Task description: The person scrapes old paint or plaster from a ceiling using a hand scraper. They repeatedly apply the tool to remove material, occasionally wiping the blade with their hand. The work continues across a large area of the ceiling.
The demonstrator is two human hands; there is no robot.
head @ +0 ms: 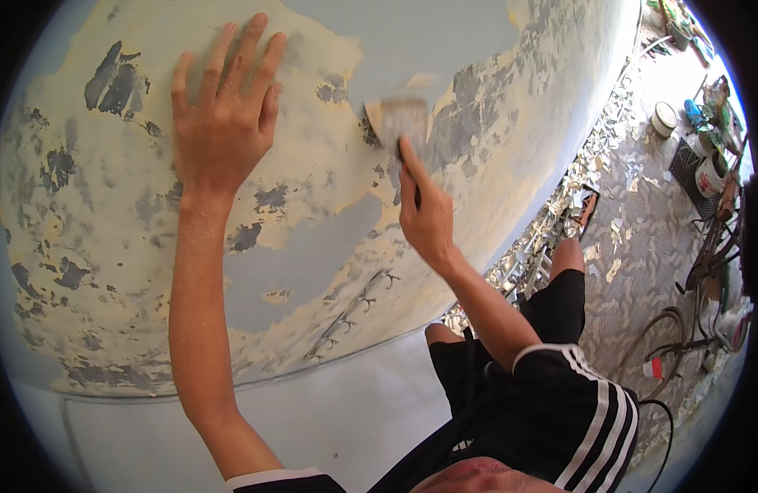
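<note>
A wall (305, 154) fills most of the view, its paint peeled in patches down to cream, grey and pale blue layers. My left hand (228, 111) lies on it palm down, fingers spread, holding nothing; pale dust coats the wrist. In my right hand (428, 209) is a wide-bladed paint scraper (404, 120), my index finger stretched along it toward the blade. The blade is motion-blurred and is over the border between cream and pale blue paint. Whether its edge touches the surface is hard to tell.
A hook rail (348, 317) is fixed on the wall below my hands. Paint flakes (591, 166) litter the patterned floor (625, 246) along the wall's foot. To the right stand a round tin (664, 119), a black crate (693, 175), a white bucket (708, 179) and a bicycle (699, 333).
</note>
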